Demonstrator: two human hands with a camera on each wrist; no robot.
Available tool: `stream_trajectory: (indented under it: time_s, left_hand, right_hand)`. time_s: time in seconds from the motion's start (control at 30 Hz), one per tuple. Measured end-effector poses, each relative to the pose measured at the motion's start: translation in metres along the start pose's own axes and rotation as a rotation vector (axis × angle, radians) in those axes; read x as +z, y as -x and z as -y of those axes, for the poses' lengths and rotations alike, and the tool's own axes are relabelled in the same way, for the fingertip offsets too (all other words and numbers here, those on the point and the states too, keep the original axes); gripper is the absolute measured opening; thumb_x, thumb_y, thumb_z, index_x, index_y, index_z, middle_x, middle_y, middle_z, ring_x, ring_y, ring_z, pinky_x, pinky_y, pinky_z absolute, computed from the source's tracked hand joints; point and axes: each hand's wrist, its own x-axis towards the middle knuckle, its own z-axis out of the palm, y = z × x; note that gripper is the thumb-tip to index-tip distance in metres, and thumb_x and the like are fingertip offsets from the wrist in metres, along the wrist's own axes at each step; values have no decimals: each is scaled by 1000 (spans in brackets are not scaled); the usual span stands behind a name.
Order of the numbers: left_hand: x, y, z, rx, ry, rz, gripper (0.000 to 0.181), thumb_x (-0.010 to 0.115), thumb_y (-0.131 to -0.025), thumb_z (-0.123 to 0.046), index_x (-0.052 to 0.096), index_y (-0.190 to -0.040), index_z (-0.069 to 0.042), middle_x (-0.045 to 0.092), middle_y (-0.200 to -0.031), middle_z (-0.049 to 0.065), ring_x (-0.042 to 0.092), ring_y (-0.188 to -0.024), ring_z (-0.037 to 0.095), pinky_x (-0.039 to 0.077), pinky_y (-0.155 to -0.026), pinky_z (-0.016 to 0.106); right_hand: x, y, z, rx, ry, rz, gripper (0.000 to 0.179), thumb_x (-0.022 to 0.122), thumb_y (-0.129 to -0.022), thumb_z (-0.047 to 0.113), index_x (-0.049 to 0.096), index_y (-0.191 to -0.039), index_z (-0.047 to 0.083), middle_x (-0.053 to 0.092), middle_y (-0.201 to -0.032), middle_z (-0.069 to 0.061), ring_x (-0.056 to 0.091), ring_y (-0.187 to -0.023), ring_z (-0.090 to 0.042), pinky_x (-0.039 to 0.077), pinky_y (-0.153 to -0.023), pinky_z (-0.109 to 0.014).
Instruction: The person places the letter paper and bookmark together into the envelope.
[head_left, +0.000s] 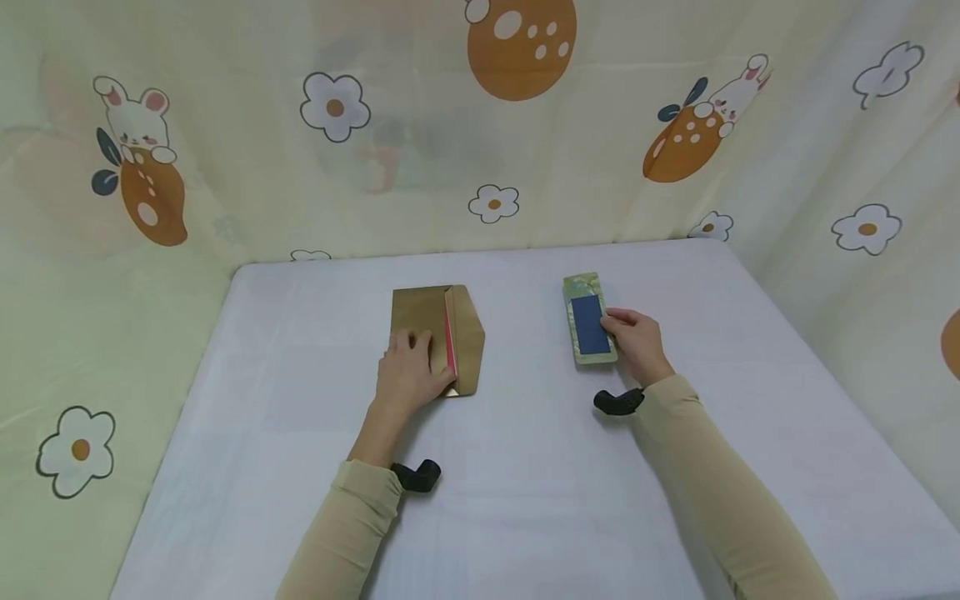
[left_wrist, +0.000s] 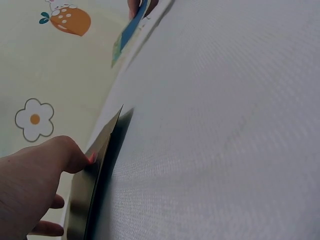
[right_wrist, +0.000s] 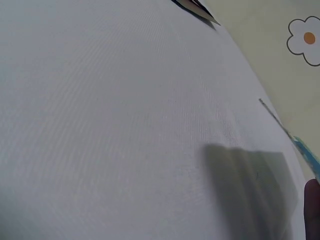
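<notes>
Head: brown envelope (head_left: 416, 308) under left hand (head_left: 408, 371), red strip (head_left: 451, 337) in slit, flap pointing right; left grip, cannot tell. Right hand (head_left: 637, 340) pinches green-bordered blue card (head_left: 589, 325) at its left; long axis runs away from person, far end leaning left.
Left wrist: thumb touching envelope.
Right wrist: card sliver beside fingertip.

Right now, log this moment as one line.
left hand: touching envelope | flap: open, red edge showing | right hand: pinching card | card: apart from envelope
</notes>
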Motion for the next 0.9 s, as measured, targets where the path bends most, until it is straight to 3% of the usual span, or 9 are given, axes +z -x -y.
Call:
stream_trajectory:
  time_s: [0.4,0.9]
  left_hand:
    - [1,-2,2,12,-7,-22,72,61,-79,-49,47,-137,-9,41,-136,20,43,-125,37,46,-89,54]
    - [1,-1,3,6,-3,-9,73,60,-79,-50,46,-138,-9,40,-137,20,43,-126,36,46,-90,54]
  right_hand:
    - [5,2,7,2,13,7,48,56,-94,24,48,-139,9,51,-134,-11,51,-115,-13,41,-101,-28]
    - [12,5,7,-7,-22,11,46,58,-93,21,50,-136,7,56,-116,-3,54,-99,-5,44,-88,-20]
